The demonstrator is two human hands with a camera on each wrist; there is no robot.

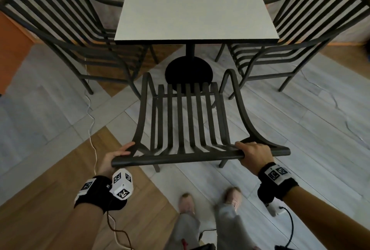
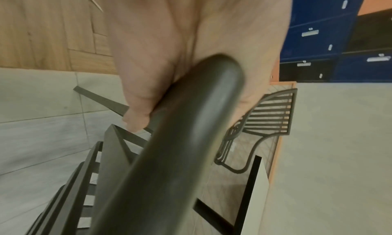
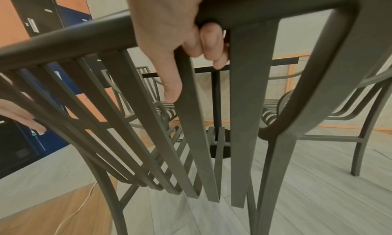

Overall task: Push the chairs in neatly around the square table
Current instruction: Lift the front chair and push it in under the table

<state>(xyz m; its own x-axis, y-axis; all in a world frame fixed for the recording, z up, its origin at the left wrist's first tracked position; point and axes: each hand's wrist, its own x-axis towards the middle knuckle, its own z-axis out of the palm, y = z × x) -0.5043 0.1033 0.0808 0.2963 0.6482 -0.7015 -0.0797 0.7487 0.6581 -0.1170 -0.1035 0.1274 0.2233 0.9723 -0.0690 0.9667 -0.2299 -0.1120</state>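
Note:
A square white table on a black pedestal stands ahead of me. A dark slatted metal chair faces it, its seat front over the round base, short of the table's near edge. My left hand grips the left end of the chair's top rail. My right hand grips the rail near its right end. In the left wrist view my left hand lies against the rail end. In the right wrist view the fingers of my right hand curl under the rail.
Two matching chairs flank the table, one on the left and one on the right, seats partly under it. A white cable runs across the floor at left. My feet stand behind the chair. Blue lockers line a wall.

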